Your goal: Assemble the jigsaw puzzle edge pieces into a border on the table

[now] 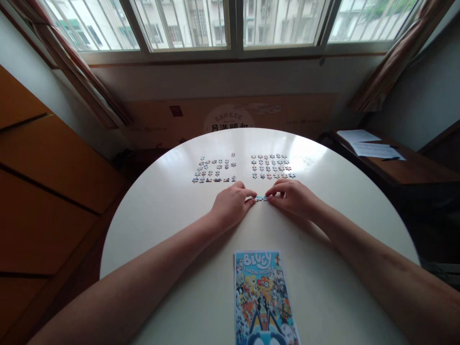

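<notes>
Several joined jigsaw pieces [261,198] form a short strip on the white table [161,225]. My left hand [233,201] pinches the strip's left end between thumb and fingers. At its right end, my right hand [292,195] is closed in the same way. The fingertips hide both ends of the strip. Just beyond my hands lie two groups of loose jigsaw pieces, a left group [219,166] and a right group [266,162], set out in rough rows. Nearer to me is a colourful "Bluey" picture sheet [264,292].
The round table's far edge faces a large cardboard box [143,112] below the window [187,24]. On the right stands a brown desk [381,167] with papers [373,149] and a pen [391,158]. An orange-brown cabinet [46,182] is at the left.
</notes>
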Available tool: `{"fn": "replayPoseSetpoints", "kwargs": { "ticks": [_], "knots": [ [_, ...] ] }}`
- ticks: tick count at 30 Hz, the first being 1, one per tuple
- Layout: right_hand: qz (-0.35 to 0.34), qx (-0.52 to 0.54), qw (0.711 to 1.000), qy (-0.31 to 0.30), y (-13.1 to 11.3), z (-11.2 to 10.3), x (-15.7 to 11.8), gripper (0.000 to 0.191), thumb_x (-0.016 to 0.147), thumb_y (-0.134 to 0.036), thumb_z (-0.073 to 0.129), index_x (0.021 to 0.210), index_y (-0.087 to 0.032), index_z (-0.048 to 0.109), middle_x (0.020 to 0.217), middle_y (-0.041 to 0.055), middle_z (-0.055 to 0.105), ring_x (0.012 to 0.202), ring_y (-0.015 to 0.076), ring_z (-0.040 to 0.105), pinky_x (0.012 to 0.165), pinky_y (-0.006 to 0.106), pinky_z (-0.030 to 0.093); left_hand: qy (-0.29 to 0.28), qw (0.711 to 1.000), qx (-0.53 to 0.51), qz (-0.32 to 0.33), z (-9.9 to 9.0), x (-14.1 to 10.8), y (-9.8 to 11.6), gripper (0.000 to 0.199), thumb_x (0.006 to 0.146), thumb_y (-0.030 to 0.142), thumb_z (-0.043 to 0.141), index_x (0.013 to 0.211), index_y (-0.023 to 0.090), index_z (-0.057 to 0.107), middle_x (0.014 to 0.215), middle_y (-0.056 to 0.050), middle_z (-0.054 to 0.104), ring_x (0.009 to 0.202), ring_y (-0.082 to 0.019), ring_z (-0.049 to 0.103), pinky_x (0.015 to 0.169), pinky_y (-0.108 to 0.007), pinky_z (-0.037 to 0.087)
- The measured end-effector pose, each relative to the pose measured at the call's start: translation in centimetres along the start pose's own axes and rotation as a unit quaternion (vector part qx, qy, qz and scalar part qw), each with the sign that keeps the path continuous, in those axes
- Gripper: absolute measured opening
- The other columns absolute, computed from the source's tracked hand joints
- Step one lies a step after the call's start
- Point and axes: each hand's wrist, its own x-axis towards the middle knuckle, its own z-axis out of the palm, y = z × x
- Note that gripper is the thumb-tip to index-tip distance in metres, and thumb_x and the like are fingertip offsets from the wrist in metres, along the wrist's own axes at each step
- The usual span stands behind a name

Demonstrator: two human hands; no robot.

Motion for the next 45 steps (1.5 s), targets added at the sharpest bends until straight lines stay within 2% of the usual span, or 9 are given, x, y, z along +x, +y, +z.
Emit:
{"fn": "replayPoseSetpoints", "kwargs": {
  "ticks": [5,8,12,16,24,29,36,41,45],
  "knots": [
    [0.002,-0.005,1.0,-0.003,0.0,0.0,0.0,0.015,0.085,-0.025,0.067,0.091,-0.027,0.081,0.092,0.0028,0.071,0.077,0.0153,0.064,0.068,0.028,0.05,-0.016,1.0,-0.004,0.004,-0.5,-0.1,0.2,0.024,0.094,0.033,0.062,0.114,0.031,0.075,0.103,-0.003,0.067,0.085,-0.018,0.064,0.074,-0.031,0.051],
    [0.006,-0.006,1.0,-0.006,0.1,0.0,0.0,0.015,0.085,-0.025,0.068,0.091,-0.027,0.081,0.092,0.0032,0.071,0.076,0.0153,0.063,0.068,0.029,0.05,-0.004,1.0,-0.007,0.004,-0.8,-0.3,0.4,0.025,0.093,0.031,0.063,0.115,0.027,0.075,0.107,-0.004,0.068,0.088,-0.019,0.066,0.077,-0.032,0.052],
    [0.01,-0.009,1.0,-0.008,0.1,0.1,0.1,0.015,0.086,-0.026,0.067,0.092,-0.027,0.081,0.094,0.0037,0.072,0.075,0.015,0.063,0.068,0.029,0.05,0.01,1.0,0.003,0.013,-0.9,-0.3,0.7,0.02,0.091,0.03,0.065,0.106,0.023,0.076,0.106,-0.004,0.07,0.089,-0.019,0.066,0.078,-0.032,0.052],
    [0.01,-0.009,1.0,-0.005,0.0,0.0,0.1,0.014,0.086,-0.027,0.067,0.091,-0.028,0.081,0.093,0.0033,0.072,0.075,0.0155,0.063,0.068,0.029,0.05,-0.001,1.0,0.001,0.024,-0.7,0.0,0.7,0.017,0.092,0.029,0.064,0.1,0.025,0.078,0.102,-0.004,0.07,0.087,-0.019,0.066,0.076,-0.032,0.052],
    [0.005,-0.008,1.0,-0.007,-0.1,-0.1,0.0,0.015,0.086,-0.026,0.067,0.091,-0.027,0.081,0.092,0.0044,0.072,0.075,0.0158,0.064,0.067,0.029,0.051,0.004,1.0,-0.018,0.019,-0.8,0.0,0.4,0.02,0.093,0.025,0.063,0.108,0.024,0.076,0.106,-0.004,0.071,0.09,-0.019,0.067,0.08,-0.033,0.054],
    [0.01,-0.004,1.0,-0.008,0.0,0.1,0.1,0.015,0.085,-0.026,0.067,0.091,-0.028,0.081,0.092,0.0033,0.072,0.076,0.0156,0.064,0.069,0.03,0.051,0.02,0.998,0.026,0.054,-1.1,-0.7,0.7,0.022,0.092,0.015,0.06,0.105,0.024,0.076,0.108,-0.003,0.074,0.096,-0.021,0.064,0.081,-0.034,0.053],
    [0.012,0.002,1.0,-0.007,-0.1,0.0,0.1,0.015,0.085,-0.024,0.067,0.091,-0.027,0.081,0.094,0.0034,0.072,0.076,0.0155,0.064,0.067,0.029,0.05,-0.032,0.988,0.114,0.104,-1.1,-1.9,2.0,0.026,0.095,0.014,0.054,0.114,0.02,0.07,0.111,-0.005,0.074,0.094,-0.024,0.059,0.08,-0.037,0.049],
    [0.015,-0.004,1.0,-0.004,-0.2,0.0,0.0,0.015,0.085,-0.025,0.067,0.09,-0.027,0.081,0.093,0.0036,0.072,0.076,0.0156,0.064,0.067,0.029,0.05,-0.034,0.988,0.106,0.104,-0.9,-2.0,1.7,0.028,0.095,0.014,0.054,0.117,0.022,0.069,0.123,-0.004,0.071,0.104,-0.026,0.059,0.086,-0.04,0.045],
    [0.017,-0.013,1.0,0.006,-0.3,0.1,0.0,0.014,0.085,-0.025,0.067,0.088,-0.028,0.081,0.093,0.0026,0.073,0.076,0.0157,0.064,0.066,0.029,0.05,-0.027,0.989,0.085,0.119,-0.8,-1.9,1.0,0.03,0.097,0.017,0.052,0.121,0.024,0.068,0.125,-0.002,0.071,0.11,-0.025,0.059,0.092,-0.042,0.041]
  ]
}}
